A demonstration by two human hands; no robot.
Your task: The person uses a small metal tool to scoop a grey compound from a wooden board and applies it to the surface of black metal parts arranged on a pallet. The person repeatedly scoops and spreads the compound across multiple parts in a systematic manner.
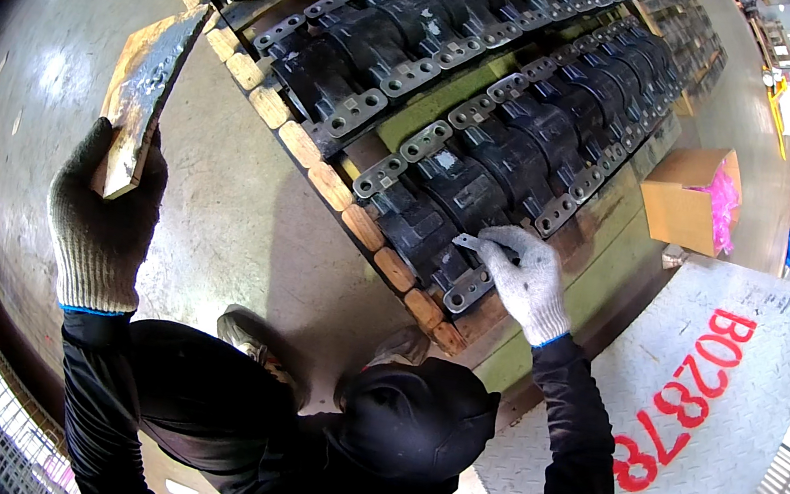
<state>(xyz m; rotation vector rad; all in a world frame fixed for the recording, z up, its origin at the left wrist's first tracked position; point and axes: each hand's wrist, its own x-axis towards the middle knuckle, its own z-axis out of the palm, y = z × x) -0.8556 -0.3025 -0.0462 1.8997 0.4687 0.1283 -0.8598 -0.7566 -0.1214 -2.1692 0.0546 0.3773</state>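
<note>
My left hand [108, 207], in a knitted work glove darkened with grime, is closed round the lower end of a wooden board [136, 79]. Dark grey paste is smeared over one face of that board, which is held up off the pallet on the left. In a cleaner whitish glove, my right hand [526, 278] pinches a small flat pale scraper [465, 242]. Its tip lies at the nearest black cast roller [414, 234], close to a bare-metal bracket with bolt holes [469, 289]. Fingers hide the rest of the scraper.
Rows of similar black rollers [362, 50] fill the wooden pallet [328, 186]. A cardboard box [686, 202] holding pink plastic stands to the right. Nearer on that side is a grey tread plate [695, 411] with red paint marks. Concrete floor [224, 172] lies left of the pallet.
</note>
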